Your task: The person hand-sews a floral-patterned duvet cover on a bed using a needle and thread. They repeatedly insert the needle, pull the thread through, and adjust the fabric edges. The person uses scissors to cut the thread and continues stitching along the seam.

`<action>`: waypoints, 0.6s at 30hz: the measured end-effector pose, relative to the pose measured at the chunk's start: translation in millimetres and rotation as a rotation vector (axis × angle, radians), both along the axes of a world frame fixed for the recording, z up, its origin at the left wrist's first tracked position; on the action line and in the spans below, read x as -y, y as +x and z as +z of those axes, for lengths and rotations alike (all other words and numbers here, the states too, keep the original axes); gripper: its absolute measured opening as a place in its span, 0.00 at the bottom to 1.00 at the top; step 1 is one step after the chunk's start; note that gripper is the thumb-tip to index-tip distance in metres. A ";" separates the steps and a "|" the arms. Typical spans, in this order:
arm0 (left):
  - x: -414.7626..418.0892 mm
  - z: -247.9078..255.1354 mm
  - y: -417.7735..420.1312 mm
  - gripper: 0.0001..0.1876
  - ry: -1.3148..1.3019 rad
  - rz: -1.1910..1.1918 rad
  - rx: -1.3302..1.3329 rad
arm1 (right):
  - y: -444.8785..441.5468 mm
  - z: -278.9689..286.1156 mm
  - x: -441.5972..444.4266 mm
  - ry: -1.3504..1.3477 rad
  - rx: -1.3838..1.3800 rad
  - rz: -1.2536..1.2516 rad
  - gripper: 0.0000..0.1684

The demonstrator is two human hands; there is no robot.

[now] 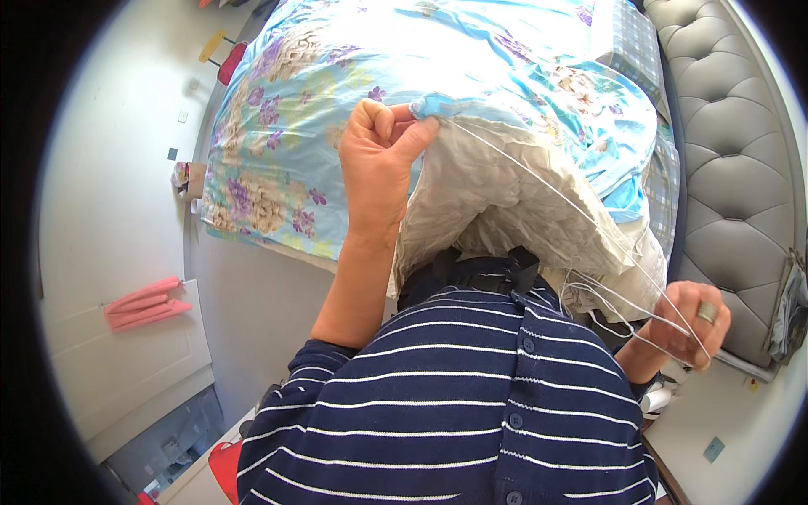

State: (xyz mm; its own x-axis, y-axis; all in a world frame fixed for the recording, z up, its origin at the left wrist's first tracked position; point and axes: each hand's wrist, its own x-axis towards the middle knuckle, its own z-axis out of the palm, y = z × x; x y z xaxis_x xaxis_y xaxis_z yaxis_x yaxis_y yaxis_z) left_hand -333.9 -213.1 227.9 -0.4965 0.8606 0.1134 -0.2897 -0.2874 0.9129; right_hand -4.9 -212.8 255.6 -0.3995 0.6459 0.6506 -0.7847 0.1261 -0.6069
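My left hand (382, 161) pinches the edge of a light blue floral quilt cover (271, 170) between thumb and fingers, lifted above the bed. Crinkled off-white fabric (492, 170) hangs from that edge towards my lap. A white thread (543, 178) runs taut from the pinched spot down to my right hand (691, 325). Out to the right, that hand has its fingers curled around the thread and wears a wide ring. Looser loops of thread (584, 293) sag between the fabric and my right hand. Whether a needle is in my fingers cannot be seen.
A grey tufted headboard (735, 151) stands along the right, beside checked pillows (631, 47). Pink cloth (148, 304) hangs over a white panel (139, 360) on the left. A red chair (232, 63) stands beyond the bed, and a red item (225, 470) lies at lower left.
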 end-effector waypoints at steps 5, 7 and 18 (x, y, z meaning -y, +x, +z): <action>1.7 0.7 -11.5 0.19 -0.050 -0.011 -0.142 | -1.2 -11.3 -8.3 -0.083 0.312 -0.166 0.18; -0.5 -2.1 -19.5 0.18 -0.134 -0.045 -0.148 | -3.0 -11.2 -13.5 -0.146 0.205 -0.111 0.18; -72.6 -64.8 -48.9 0.10 -0.127 -0.119 0.400 | -102.5 17.0 -5.8 0.581 1.047 0.051 0.06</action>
